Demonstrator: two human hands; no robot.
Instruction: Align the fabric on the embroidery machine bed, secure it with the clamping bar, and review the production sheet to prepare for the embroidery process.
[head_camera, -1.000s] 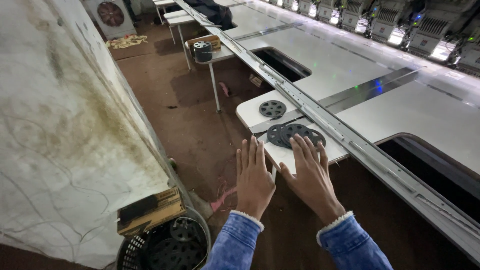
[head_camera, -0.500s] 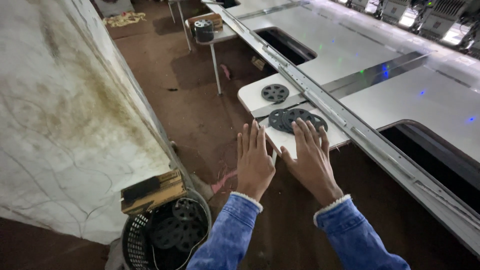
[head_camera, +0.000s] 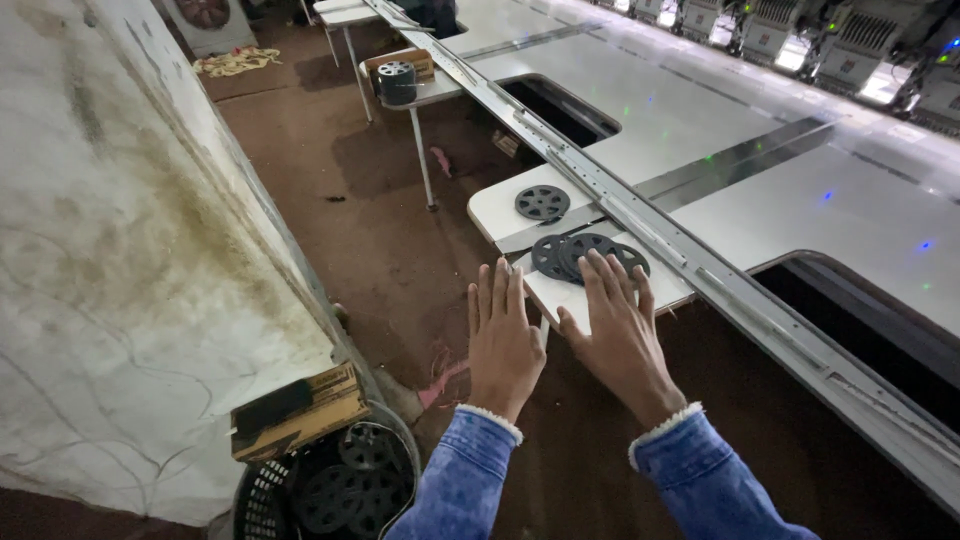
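Right hand (head_camera: 620, 335), fingers flat and released, is touching overlapping reels (head_camera: 585, 255); left hand (head_camera: 503, 335) is hovering open. Reels look light, stiff; grip rims.

An embroidery workshop: beyond the right hand (head_camera: 618, 335) stretches a long white machine table (head_camera: 760, 150) with a row of sewing heads (head_camera: 800, 35), dark reels (head_camera: 585, 255) at its fingertips.

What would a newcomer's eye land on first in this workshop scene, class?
Two open hands in denim sleeves reach forward at centre: the right hand spreads over overlapping dark spoked reels on a small white shelf, the left hand hovering beside it. Lower left, a dark basket holds more reels.
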